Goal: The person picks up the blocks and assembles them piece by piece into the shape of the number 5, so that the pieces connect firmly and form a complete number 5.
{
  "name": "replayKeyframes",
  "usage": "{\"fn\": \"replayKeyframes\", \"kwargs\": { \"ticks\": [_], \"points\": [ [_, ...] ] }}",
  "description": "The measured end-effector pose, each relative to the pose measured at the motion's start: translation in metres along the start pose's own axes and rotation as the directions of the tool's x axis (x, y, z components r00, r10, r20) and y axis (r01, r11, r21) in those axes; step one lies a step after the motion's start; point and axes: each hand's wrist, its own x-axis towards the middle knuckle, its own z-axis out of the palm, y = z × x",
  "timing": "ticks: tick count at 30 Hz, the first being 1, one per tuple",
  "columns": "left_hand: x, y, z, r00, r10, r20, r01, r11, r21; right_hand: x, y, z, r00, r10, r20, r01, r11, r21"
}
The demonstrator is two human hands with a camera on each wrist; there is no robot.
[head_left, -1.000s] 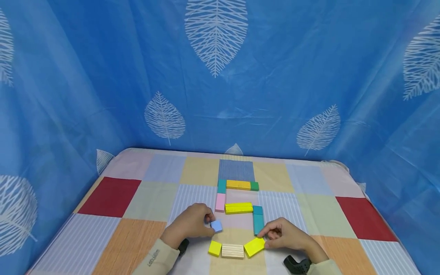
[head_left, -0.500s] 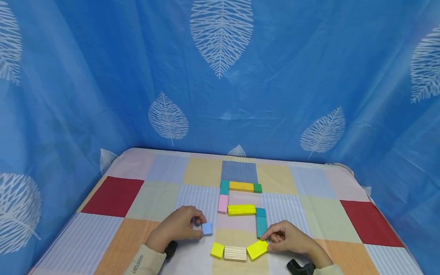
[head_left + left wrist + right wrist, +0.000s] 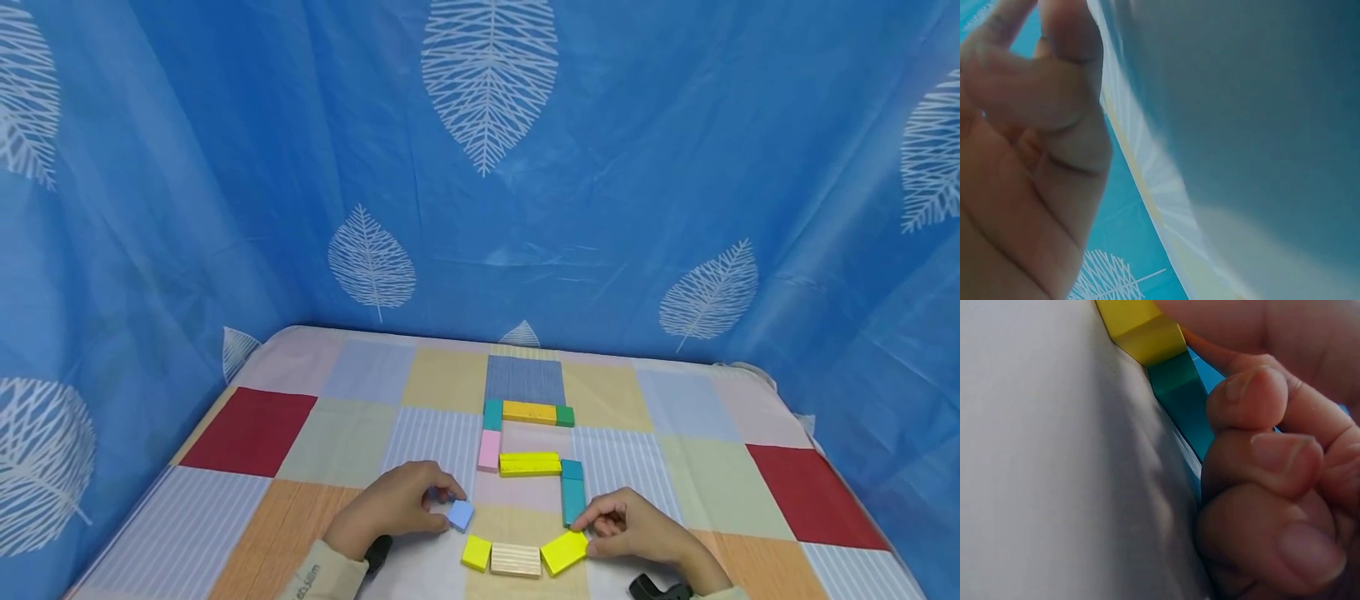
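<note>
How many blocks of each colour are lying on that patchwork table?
Yellow: 4, at and
Teal: 2, at and
Green: 1
Pink: 1
Light blue: 1
Plain wood: 1
Total: 10 blocks

— Left wrist view: blurred throughout, left hand [image 3: 1022, 156] cut off at the edge, light blue block unseen there.

— Head view: both forearms cropped at the bottom. Right wrist view: yellow block [image 3: 1144, 328] cut off at top, teal block [image 3: 1185, 400] partly hidden behind fingers [image 3: 1254, 394].
</note>
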Motion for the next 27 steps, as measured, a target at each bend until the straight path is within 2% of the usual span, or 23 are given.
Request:
{"fn": "replayKeyframes", "kwargs": {
  "ticks": [7,11,22,27],
  "points": [
    [-0.0001,0.0039,-0.0008,0.997,-0.052,0.060,0.052,0.999,0.001,-0.0001,-0.0002,-0.0002,1.000,-0.011,-0.002,0.011,1.000,-0.003],
    [-0.0002,0.0051,-0.0014,0.995,-0.057,0.082,0.056,0.998,0.015,-0.0002,0.0002,-0.0002,1.000,-0.023,0.001,0.023,1.000,0.000],
    [-0.0015,0.0093,-0.0030,0.993,-0.067,0.099,0.064,0.997,0.033,0.0000,-0.0008,0.0000,0.999,-0.035,0.004,0.035,0.999,-0.009],
    [-0.0022,0.0081,-0.0008,0.992,-0.061,0.110,0.061,0.998,0.005,-0.0011,0.0003,0.0010,1.000,-0.028,0.006,0.028,1.000,-0.002]
  ]
}}
